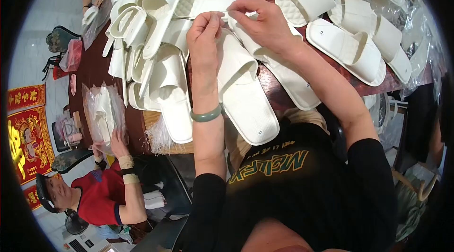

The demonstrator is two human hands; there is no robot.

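Both my hands are raised over a table of white slide slippers, fingertips pinched close to each other. My left hand, below a green bangle, has thumb and forefinger pressed together. My right hand pinches just to its right. Whatever lies between the fingertips is too small to make out. Under my hands a white slipper lies sole end toward me, overhanging the table edge. Beside it, under my right forearm, rests another white slipper. My hands partly hide the far ends of both.
A heap of white slippers rises on the left, more slippers on the right with clear plastic bags. Thin white strands hang at the table edge. At left, a co-worker in red handles a bagged pair; another person stands farther off.
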